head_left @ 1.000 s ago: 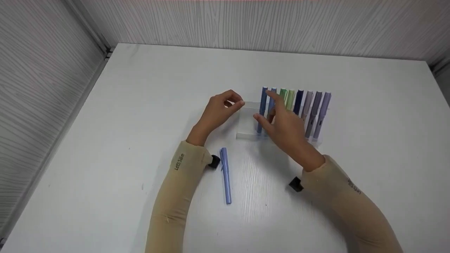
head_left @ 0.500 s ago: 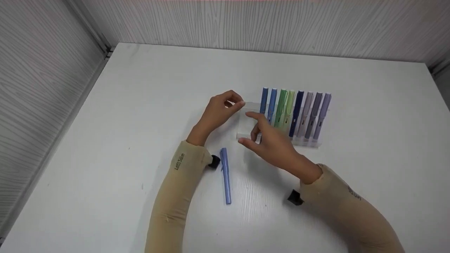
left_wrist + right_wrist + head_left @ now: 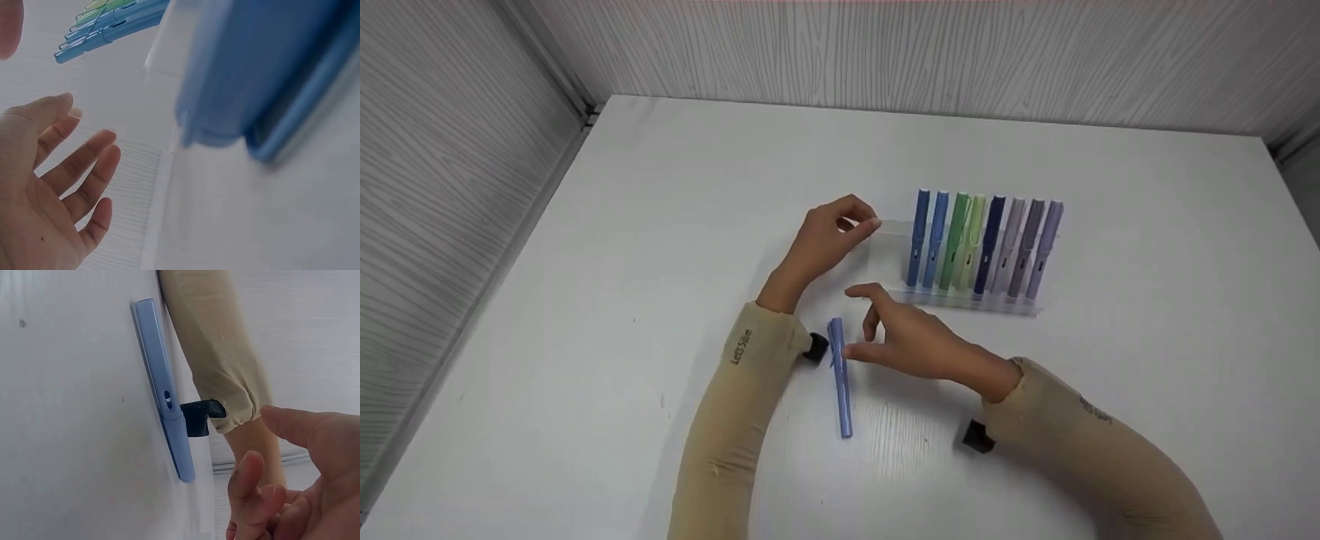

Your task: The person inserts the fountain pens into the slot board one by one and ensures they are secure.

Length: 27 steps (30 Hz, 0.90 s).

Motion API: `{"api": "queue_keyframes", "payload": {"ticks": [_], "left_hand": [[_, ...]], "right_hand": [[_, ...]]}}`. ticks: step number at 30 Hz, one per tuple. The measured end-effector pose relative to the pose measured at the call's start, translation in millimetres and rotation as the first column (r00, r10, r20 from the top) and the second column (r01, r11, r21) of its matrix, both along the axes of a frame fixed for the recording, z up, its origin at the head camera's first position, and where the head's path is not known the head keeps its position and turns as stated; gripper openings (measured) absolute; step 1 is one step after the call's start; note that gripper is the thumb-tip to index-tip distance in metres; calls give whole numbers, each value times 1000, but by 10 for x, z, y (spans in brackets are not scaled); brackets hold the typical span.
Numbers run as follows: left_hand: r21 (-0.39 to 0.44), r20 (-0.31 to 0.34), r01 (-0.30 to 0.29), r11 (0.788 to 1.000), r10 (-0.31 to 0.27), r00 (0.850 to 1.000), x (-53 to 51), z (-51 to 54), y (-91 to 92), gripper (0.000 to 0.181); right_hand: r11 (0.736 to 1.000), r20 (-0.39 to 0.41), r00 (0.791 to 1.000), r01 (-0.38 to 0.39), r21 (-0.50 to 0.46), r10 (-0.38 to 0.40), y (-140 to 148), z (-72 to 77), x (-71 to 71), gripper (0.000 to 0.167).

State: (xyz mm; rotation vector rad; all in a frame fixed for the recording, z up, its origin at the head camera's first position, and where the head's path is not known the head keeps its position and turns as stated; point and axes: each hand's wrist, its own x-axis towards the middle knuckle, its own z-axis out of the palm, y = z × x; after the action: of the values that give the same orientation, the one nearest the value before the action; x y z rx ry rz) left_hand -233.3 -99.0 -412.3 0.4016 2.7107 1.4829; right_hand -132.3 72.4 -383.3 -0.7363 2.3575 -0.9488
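A light blue capped pen (image 3: 842,382) lies on the white table, its clip toward my left sleeve. My right hand (image 3: 911,337) hovers beside it with thumb and forefinger spread; in the right wrist view a gap shows between the fingers and the pen (image 3: 160,371). My left hand (image 3: 829,236) pinches the upper left corner of a clear pen stand (image 3: 889,259) between thumb and forefinger. Several capped pens lean side by side in the stand, from a dark blue pen (image 3: 919,236) through a green pen (image 3: 955,244) to a lilac pen (image 3: 1044,251).
The white table (image 3: 585,337) meets a grey wood-grain panel (image 3: 885,52) at the back and another panel on the left. A black wrist camera (image 3: 816,348) on the left sleeve sits close to the lying pen. Another wrist camera (image 3: 979,436) is on the right sleeve.
My right hand has moved from the left end of the pen row down and left, toward the lying blue pen. My left hand stays at the stand's corner.
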Motion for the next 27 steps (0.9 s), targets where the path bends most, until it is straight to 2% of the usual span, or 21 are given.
{"api": "queue_keyframes", "payload": {"ticks": [7, 17, 27], "left_hand": [[0, -10, 0, 1000, 0, 1000, -3, 16, -3, 22], [5, -21, 17, 1000, -17, 1000, 3, -29, -9, 23], [13, -5, 17, 1000, -17, 1000, 2, -10, -20, 23]], "right_hand": [[998, 29, 1000, -10, 60, 8, -89, -78, -15, 77], [990, 85, 996, -42, 131, 31, -113, -171, -42, 79], [987, 66, 997, -51, 155, 41, -191, -211, -34, 80]]}}
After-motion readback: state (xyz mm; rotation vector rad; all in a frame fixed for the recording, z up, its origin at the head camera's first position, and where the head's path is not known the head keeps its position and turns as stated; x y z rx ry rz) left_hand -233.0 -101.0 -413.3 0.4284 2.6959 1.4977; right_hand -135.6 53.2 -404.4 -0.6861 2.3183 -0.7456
